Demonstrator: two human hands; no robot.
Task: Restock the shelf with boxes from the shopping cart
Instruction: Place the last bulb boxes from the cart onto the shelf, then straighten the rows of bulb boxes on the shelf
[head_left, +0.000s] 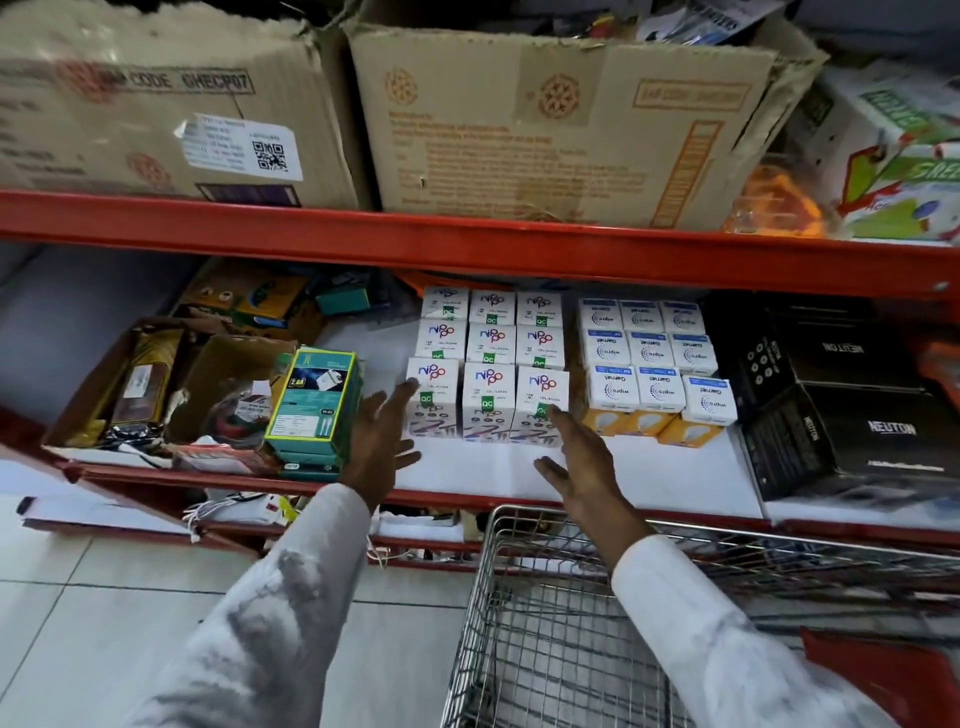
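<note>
On the white middle shelf (483, 475) stands a block of small white Nippo boxes (488, 364) in three rows. My left hand (382, 441) is open, its fingertips at the left side of the front row. My right hand (579, 457) is open too, fingertips touching the front right box of that row. Neither hand holds anything. Below, the wire shopping cart (561, 623) sits under my right arm, and its basket looks bare where I can see it.
White Wipro bulb boxes (654, 358) stand right of the Nippo block, then black Neuton boxes (841, 415). A green charger box (314, 402) and an open carton of loose items (171, 384) lie left. Large cardboard cartons (561, 119) sit above the red shelf beam (467, 249).
</note>
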